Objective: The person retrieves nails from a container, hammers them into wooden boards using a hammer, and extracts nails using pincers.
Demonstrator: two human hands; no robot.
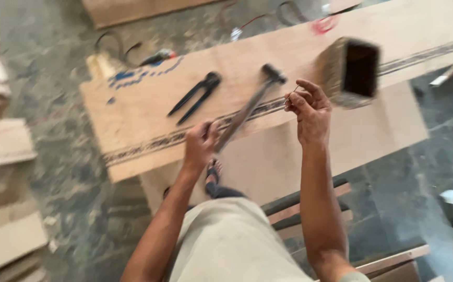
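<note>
The left hand [200, 143] was closed around the lower end of a hammer [247, 109], whose long handle was tilted up and to the right so that the dark head was raised above the board. The tool was blurred, and the exact grip could not be made out. The right hand [310, 107] was held just to the right of the hammer head, its thumb and forefinger pinched together on a thin nail [293, 94], with the other fingers loosely curled. The nail was seen only as a fine dark line at the fingertips.

Under both hands a long plywood board [132, 120] was laid across the floor, with a dark patterned strip [153, 142] running along its length. A pair of black pincers [195, 96] was lying on the board to the left of the hammer, jaws pointing up and right, well apart from either hand. A box-like hollow object [349, 70] with a dark open end was seen beyond the right hand, blurred. Blue markings [143, 73] were visible near the board's far left corner. A foot in a sandal [213, 175] was seen below the left hand, beside a second plywood sheet [372, 130].
</note>
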